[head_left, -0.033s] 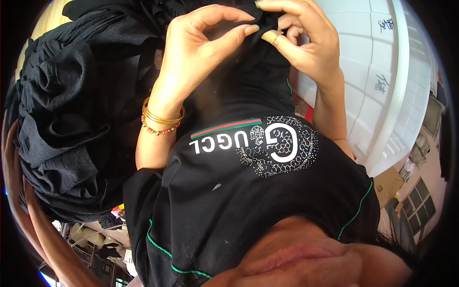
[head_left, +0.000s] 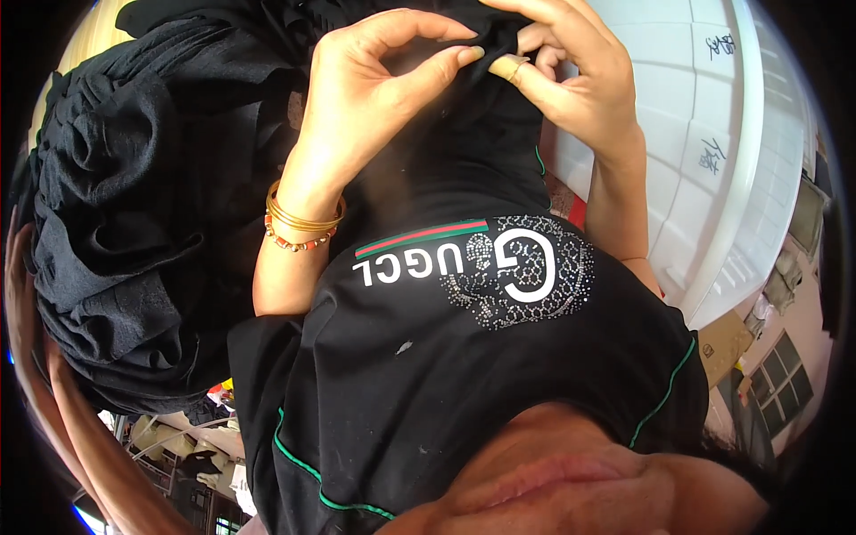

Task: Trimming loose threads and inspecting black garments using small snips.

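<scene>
Close together at the top middle, both hands work at a fold of black cloth [head_left: 501,37]. My left hand [head_left: 370,94], with gold bangles and a beaded bracelet at its wrist, pinches the cloth's edge between thumb and forefinger. My right hand [head_left: 575,76] grips the same fold from the other side, its other fingers curled in. A yellowish band circles its thumb. The right fingertips are partly hidden by the cloth. More black cloth lies heaped in a large crumpled pile [head_left: 116,241] beside my left arm.
To my right stands a white panelled surface [head_left: 660,178] with dark handwritten marks and a raised rim. Beyond it is a cardboard box [head_left: 724,343]. A curved brown shape [head_left: 85,437], unclear in kind, runs along the lower left edge, near cluttered goods.
My right hand has shifted very slightly to the right, and its forefinger tip has slipped behind the fold. My left hand keeps its place.
</scene>
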The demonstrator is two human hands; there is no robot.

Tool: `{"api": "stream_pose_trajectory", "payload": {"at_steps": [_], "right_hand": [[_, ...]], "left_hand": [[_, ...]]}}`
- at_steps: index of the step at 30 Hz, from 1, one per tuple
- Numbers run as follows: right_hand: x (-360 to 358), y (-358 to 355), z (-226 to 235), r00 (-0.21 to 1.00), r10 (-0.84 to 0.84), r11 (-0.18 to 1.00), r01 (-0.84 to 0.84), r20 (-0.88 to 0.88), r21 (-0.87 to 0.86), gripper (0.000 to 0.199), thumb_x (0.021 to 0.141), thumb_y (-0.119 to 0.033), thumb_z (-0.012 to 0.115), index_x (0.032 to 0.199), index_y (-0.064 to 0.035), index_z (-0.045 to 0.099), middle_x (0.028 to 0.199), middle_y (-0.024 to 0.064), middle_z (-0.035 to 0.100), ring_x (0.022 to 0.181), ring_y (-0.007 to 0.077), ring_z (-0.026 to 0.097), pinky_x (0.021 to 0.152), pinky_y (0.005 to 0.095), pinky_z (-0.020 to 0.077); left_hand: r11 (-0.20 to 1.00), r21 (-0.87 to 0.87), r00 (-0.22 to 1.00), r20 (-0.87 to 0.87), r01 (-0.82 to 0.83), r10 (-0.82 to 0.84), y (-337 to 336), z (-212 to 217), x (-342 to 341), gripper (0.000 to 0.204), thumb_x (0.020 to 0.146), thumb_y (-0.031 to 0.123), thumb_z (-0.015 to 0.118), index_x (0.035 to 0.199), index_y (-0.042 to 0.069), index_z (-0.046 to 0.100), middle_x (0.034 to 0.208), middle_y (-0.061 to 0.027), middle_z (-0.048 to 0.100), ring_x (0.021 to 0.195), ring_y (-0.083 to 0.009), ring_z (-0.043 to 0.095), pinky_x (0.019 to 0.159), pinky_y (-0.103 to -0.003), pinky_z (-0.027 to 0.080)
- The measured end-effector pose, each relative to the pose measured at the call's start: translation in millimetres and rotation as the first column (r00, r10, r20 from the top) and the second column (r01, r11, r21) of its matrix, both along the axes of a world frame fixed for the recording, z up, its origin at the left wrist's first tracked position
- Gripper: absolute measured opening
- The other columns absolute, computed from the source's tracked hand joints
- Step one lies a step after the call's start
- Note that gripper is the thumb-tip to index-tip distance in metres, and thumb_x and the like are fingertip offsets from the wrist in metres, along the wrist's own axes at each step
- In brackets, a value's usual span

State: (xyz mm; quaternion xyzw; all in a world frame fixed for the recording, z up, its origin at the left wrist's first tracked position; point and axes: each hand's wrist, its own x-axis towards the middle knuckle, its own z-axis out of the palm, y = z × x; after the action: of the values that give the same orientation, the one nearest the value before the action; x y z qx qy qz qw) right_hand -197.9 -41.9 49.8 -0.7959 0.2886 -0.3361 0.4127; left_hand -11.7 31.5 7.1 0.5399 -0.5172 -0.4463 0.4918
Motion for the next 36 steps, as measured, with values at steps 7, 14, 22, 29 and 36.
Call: {"api": "stream_pose_trajectory", "payload": {"at_steps": [7, 14, 22, 29, 36], "right_hand": [[-10.8, -16.8, -22.1, 0.992, 0.129, 0.988, -0.128, -0.006, 0.088, 0.025, 0.073, 0.010, 0.073, 0.095, 0.0011, 0.069, 0.088, 0.0017, 0.065, 0.052, -0.0003, 0.040, 0.047, 0.0168, 0.0300], [-15.4, -19.2, -39.8, 0.989, 0.118, 0.931, -0.142, 0.091, 0.337, 0.018, 0.076, 0.010, 0.072, 0.089, -0.0002, 0.065, 0.077, -0.0032, 0.059, 0.053, -0.0030, 0.041, 0.047, 0.0152, 0.0289], [-13.4, -10.6, -46.7, 0.960, 0.060, 0.774, -0.218, 0.275, 0.594, 0.018, 0.082, 0.010, 0.069, 0.094, 0.0003, 0.060, 0.076, 0.0012, 0.062, 0.063, 0.0047, 0.061, 0.054, 0.0152, 0.0470], [-2.6, -20.0, -89.1, 0.580, 0.333, 0.849, -0.527, 0.744, 0.030, 0.018, 0.083, 0.011, 0.068, 0.095, 0.0013, 0.059, 0.080, 0.0038, 0.063, 0.065, 0.0058, 0.061, 0.056, 0.0168, 0.0486], [-7.4, 1.8, -42.5, 0.947, -0.074, 0.942, -0.037, 0.311, 0.334, 0.019, 0.079, 0.015, 0.070, 0.091, 0.0023, 0.062, 0.089, 0.0032, 0.061, 0.066, 0.0036, 0.058, 0.054, 0.0164, 0.0422]], "left_hand": [[0.989, -0.145, 0.995, 0.099, -0.014, 0.028, -1.2, -2.9, -4.9, 0.016, 0.086, -0.004, 0.072, 0.101, -0.001, 0.073, 0.095, -0.0045, 0.073, 0.085, -0.0080, 0.067, 0.075, -0.019, 0.054], [0.927, -0.373, 0.954, 0.289, 0.036, 0.079, -6.8, -5.8, -6.1, 0.017, 0.080, -0.006, 0.073, 0.096, 0.000, 0.074, 0.092, -0.0076, 0.073, 0.082, -0.0140, 0.070, 0.074, -0.023, 0.055], [0.884, -0.466, 0.931, 0.336, 0.031, 0.144, -4.8, -4.0, -10.9, 0.017, 0.079, -0.009, 0.072, 0.094, 0.000, 0.074, 0.090, -0.0076, 0.074, 0.082, -0.0156, 0.070, 0.074, -0.023, 0.055], [0.901, -0.430, 0.908, 0.355, -0.053, 0.223, -6.3, -0.2, -18.8, 0.020, 0.079, -0.010, 0.072, 0.096, 0.000, 0.073, 0.089, -0.0066, 0.074, 0.079, -0.0135, 0.069, 0.071, -0.022, 0.054], [0.846, -0.534, 0.880, 0.397, -0.011, 0.262, -7.7, -3.8, -18.9, 0.021, 0.076, -0.003, 0.073, 0.095, 0.006, 0.072, 0.086, -0.0072, 0.071, 0.075, -0.0208, 0.070, 0.066, -0.028, 0.056]]}}
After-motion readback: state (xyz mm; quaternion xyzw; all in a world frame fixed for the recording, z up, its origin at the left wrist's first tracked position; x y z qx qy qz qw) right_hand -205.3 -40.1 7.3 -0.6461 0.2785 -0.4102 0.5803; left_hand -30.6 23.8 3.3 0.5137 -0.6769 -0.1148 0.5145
